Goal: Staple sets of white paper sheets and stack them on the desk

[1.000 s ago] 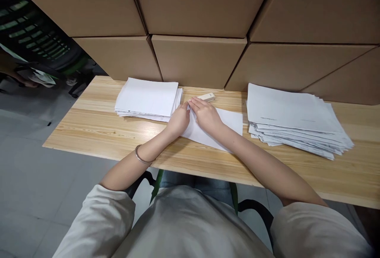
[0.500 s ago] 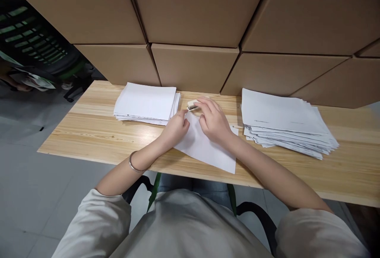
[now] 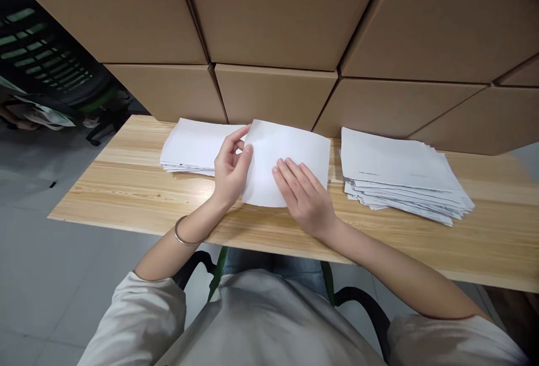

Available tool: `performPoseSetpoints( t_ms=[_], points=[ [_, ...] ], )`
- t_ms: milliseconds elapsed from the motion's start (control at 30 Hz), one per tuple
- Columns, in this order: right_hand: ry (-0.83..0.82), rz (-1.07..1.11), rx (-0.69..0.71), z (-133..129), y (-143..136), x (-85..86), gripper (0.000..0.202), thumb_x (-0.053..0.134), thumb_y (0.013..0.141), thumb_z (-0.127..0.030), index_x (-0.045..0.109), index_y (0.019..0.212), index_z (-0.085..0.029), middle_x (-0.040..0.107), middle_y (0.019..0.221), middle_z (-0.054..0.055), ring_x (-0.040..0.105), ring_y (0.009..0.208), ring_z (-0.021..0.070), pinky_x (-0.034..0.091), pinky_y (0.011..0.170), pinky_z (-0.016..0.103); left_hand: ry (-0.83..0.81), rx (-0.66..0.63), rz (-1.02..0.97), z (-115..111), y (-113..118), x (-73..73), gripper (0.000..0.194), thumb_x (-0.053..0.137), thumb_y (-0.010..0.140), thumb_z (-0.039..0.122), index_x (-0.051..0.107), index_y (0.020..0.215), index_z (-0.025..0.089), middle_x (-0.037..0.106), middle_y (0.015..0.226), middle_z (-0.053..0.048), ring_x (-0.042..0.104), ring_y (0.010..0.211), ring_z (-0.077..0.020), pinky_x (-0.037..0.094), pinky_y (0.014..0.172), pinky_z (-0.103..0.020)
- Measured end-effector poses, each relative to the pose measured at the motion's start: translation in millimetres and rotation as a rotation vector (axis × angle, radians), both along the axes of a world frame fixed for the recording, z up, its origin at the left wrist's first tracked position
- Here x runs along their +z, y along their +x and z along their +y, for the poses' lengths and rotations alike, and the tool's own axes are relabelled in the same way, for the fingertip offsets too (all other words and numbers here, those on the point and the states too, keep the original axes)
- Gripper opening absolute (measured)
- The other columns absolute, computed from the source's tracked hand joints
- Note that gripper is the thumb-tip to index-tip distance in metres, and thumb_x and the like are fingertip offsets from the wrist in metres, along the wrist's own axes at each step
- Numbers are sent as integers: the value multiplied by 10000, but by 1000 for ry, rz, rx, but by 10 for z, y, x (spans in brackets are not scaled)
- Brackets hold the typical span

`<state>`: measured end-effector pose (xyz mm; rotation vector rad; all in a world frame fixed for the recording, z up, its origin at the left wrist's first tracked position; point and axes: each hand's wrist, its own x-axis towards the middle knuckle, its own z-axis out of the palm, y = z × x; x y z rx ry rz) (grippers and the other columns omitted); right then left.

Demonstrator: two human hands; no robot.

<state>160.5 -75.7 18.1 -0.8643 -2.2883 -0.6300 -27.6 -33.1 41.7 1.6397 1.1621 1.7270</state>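
A white sheet of paper (image 3: 290, 144) is raised a little over the middle of the wooden table. Its left edge is pinched between the thumb and fingers of my left hand (image 3: 232, 167), which has a bracelet on the wrist. My right hand (image 3: 305, 197) lies on the lower right part of the sheet, fingers stretched out. Behind my left hand is a pile of white papers (image 3: 197, 144), partly covered by that hand. A larger, uneven pile of papers (image 3: 400, 164) lies to the right. The stapler-like object is out of sight.
Large cardboard boxes (image 3: 273, 94) form a wall along the back of the wooden table (image 3: 138, 197). A dark mesh chair (image 3: 42, 51) stands at the far left, with part of another person beside it.
The sheet has been turned and lifted, and my left hand now grips its left edge. My right hand has left the small pale stapler-like object and moved down onto the paper.
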Motion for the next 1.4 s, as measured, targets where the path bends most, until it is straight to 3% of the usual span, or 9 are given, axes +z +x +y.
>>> performPoseSetpoints(
  t_ms=[200, 367, 500, 667, 833, 1067, 1167, 1267, 1400],
  points=[
    [1, 7, 4, 76, 487, 164, 568, 464, 966, -75, 354, 1521, -122, 519, 1438, 123, 418, 1394, 256, 438, 1132, 439, -142, -169, 81, 12, 8, -88, 370, 478, 977, 410, 498, 1321, 277, 605, 825, -5, 601, 610, -98, 459, 464, -200],
    [53, -103, -147, 120, 1275, 222, 632, 540, 951, -109, 333, 1538, -220, 547, 1422, 52, 434, 1384, 224, 391, 1163, 404, -38, -68, 295, 3, -12, -144, 384, 448, 989, 317, 428, 1366, 247, 616, 910, -18, 640, 693, -88, 491, 536, -186],
    [9, -86, -316, 164, 1836, 117, 520, 494, 952, -122, 494, 1452, -264, 592, 1386, 52, 445, 1381, 250, 354, 1174, 443, 67, 0, 422, 1, -15, -141, 376, 429, 979, 254, 423, 1353, 221, 625, 936, -28, 620, 718, -89, 486, 559, -186],
    [-289, 39, -312, 327, 2146, -170, 568, 380, 882, -49, 531, 1419, -158, 538, 1440, 126, 358, 1438, 253, 295, 1201, 475, 119, 127, 588, 44, -40, -116, 364, 433, 956, 211, 462, 1319, 191, 627, 956, -45, 607, 809, -121, 502, 620, -213],
    [-586, 171, -250, 445, 2216, -305, 546, 381, 857, -99, 601, 1347, -193, 597, 1393, 57, 480, 1362, 225, 375, 1164, 480, 66, 275, 834, 161, -132, -78, 270, 423, 949, 208, 610, 1139, 164, 610, 1012, -110, 581, 992, -222, 512, 856, -363],
    [-833, 123, -239, 473, 2257, -97, 505, 410, 880, -203, 611, 1343, -188, 566, 1421, 89, 479, 1365, 268, 376, 1143, 527, -321, 372, 1071, 237, -192, -73, 394, 443, 940, 360, 626, 1179, 105, 599, 1186, -204, 542, 1149, -345, 443, 991, -477],
    [-785, 81, -346, 511, 2149, -27, 457, 339, 951, -283, 679, 1233, -165, 647, 1323, 113, 544, 1307, 292, 375, 1123, 572, -430, 357, 1156, 243, -203, -96, 480, 476, 920, 430, 591, 1218, 72, 563, 1296, -247, 503, 1239, -376, 405, 1047, -495],
    [-567, 55, -428, 524, 1840, 58, 461, 335, 983, -351, 697, 1172, -137, 692, 1242, 139, 558, 1286, 308, 322, 1146, 582, -502, 340, 1223, 248, -212, -101, 475, 503, 906, 431, 585, 1202, 69, 582, 1280, -250, 489, 1270, -384, 395, 1061, -497],
    [-454, 24, -254, 479, 1192, 87, 511, 341, 1002, -412, 600, 1320, -107, 605, 1371, 161, 439, 1392, 306, 237, 1190, 566, -538, 333, 1227, 245, -217, -62, 428, 454, 935, 443, 604, 1155, 107, 641, 1188, -218, 546, 1211, -366, 459, 984, -479]
  ],
)
